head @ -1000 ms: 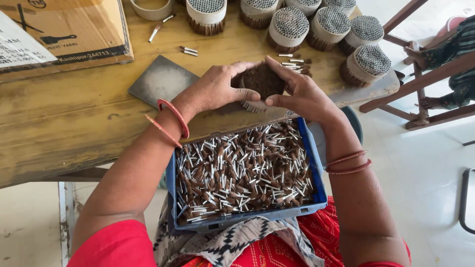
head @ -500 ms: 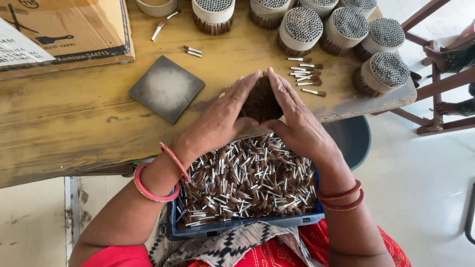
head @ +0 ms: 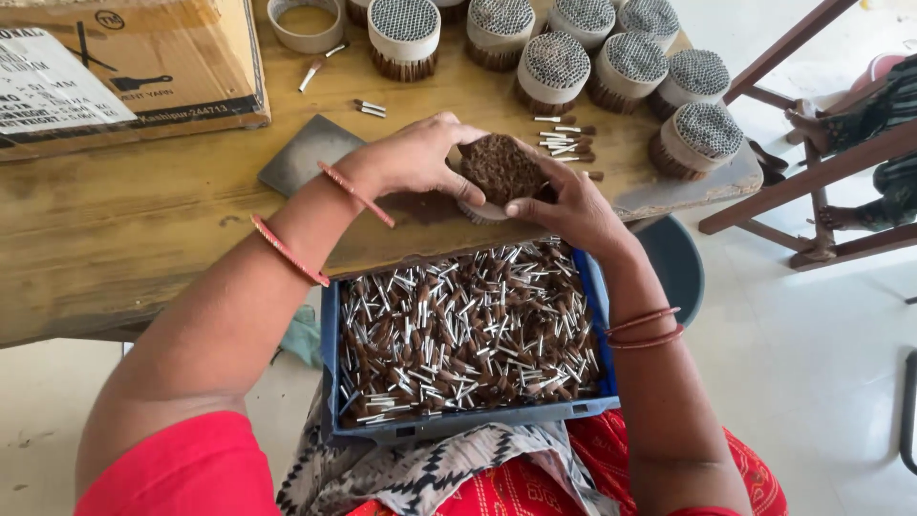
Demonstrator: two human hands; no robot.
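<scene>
Both hands hold a round bundle of small brown-tipped sticks point(head: 500, 170) over the near edge of the wooden table point(head: 143, 229). My left hand point(head: 413, 158) cups the bundle's left side and my right hand point(head: 565, 203) presses its right side. Below them, on my lap, sits a blue tray point(head: 330, 330) filled with several loose white-and-brown sticks point(head: 468, 330).
Several finished round bundles point(head: 554, 67) wrapped in pale bands stand at the table's far edge. A dark square plate point(head: 304, 153), a cardboard box point(head: 124, 67), a tape ring point(head: 304, 23) and loose sticks point(head: 564, 134) lie on the table. A wooden chair frame point(head: 812, 182) stands at right.
The hands have lifted the bundle from over the tray back up onto the table edge and turned it so its brown top faces up.
</scene>
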